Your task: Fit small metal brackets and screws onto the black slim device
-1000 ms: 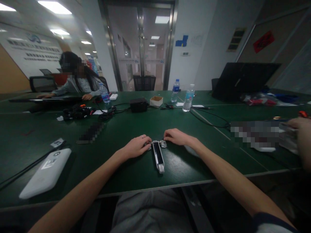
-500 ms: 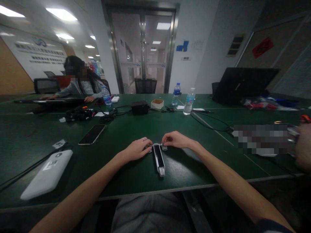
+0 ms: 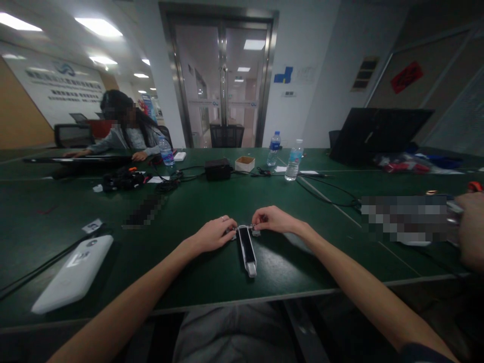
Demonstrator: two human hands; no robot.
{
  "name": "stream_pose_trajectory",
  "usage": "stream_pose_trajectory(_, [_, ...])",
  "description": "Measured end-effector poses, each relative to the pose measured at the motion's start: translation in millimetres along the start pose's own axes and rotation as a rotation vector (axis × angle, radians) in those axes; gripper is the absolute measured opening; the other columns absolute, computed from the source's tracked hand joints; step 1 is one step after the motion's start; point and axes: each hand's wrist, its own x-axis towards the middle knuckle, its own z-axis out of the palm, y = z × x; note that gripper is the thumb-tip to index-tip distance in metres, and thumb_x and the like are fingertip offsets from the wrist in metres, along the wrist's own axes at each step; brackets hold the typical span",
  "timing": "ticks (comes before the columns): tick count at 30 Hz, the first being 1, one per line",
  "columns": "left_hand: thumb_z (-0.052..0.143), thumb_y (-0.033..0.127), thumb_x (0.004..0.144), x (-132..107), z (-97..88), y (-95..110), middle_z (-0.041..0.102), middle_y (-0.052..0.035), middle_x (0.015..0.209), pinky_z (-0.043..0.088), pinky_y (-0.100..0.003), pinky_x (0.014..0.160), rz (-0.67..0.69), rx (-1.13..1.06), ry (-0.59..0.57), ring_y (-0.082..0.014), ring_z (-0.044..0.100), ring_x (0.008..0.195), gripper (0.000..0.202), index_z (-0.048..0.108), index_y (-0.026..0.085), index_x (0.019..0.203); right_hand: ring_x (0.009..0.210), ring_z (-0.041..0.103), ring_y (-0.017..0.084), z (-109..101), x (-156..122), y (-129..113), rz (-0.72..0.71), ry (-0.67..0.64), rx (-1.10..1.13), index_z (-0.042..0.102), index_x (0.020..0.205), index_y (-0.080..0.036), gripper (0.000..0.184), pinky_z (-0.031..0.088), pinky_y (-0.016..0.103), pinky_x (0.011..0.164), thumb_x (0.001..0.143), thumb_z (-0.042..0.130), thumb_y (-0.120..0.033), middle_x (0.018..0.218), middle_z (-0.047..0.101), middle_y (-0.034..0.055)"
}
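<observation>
A slim device (image 3: 247,246) with a white frame and a long black middle lies on the green table, its white narrow end toward me. Small grey-white pieces stick out on both sides of its far end. My left hand (image 3: 217,234), a ring on one finger, is closed at the left side piece, with thumb and fingertips together. On the other side, my right hand (image 3: 274,219) pinches the right side piece (image 3: 256,232). Fingers partly cover both pieces, so their exact shape is hidden.
A white power bank-like block (image 3: 73,275) lies left, below a blurred dark slab (image 3: 144,210). Farther back are a black box (image 3: 218,169), a small open carton (image 3: 245,163), cables and water bottles (image 3: 293,160). Someone's hand (image 3: 471,232) is at right; another person (image 3: 126,126) sits left.
Both hands keep their places at the far end of the device, which lies as before. The view has shifted very slightly.
</observation>
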Motion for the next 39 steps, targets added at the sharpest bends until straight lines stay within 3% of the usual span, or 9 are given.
stream_pose_trajectory(25, [0.043,0.034,0.094,-0.3,2.5,-2.7,0.057,-0.0059,0.107,0.046,-0.029,0.078,0.011,-0.015,0.017,-0.0184,0.057,0.091,0.026,0.058,0.020,0.111,0.067,0.059,0.013,0.8,-0.3,0.4,-0.026,0.014,0.075,0.066,0.089,-0.017,0.026,0.045,0.024,0.062,0.079,0.066,-0.041,0.076,0.066,0.0006])
stream_pose_trajectory(39, [0.042,0.035,0.094,-0.8,0.7,-1.5,0.057,-0.0064,0.107,0.047,-0.030,0.078,0.009,-0.007,0.005,-0.0189,0.057,0.091,0.027,0.057,0.020,0.111,0.072,0.058,0.013,-0.3,-1.2,-4.0,-0.026,0.014,0.047,0.066,0.091,-0.017,0.025,0.044,0.025,0.065,0.079,0.066,-0.039,0.083,0.066,0.0021])
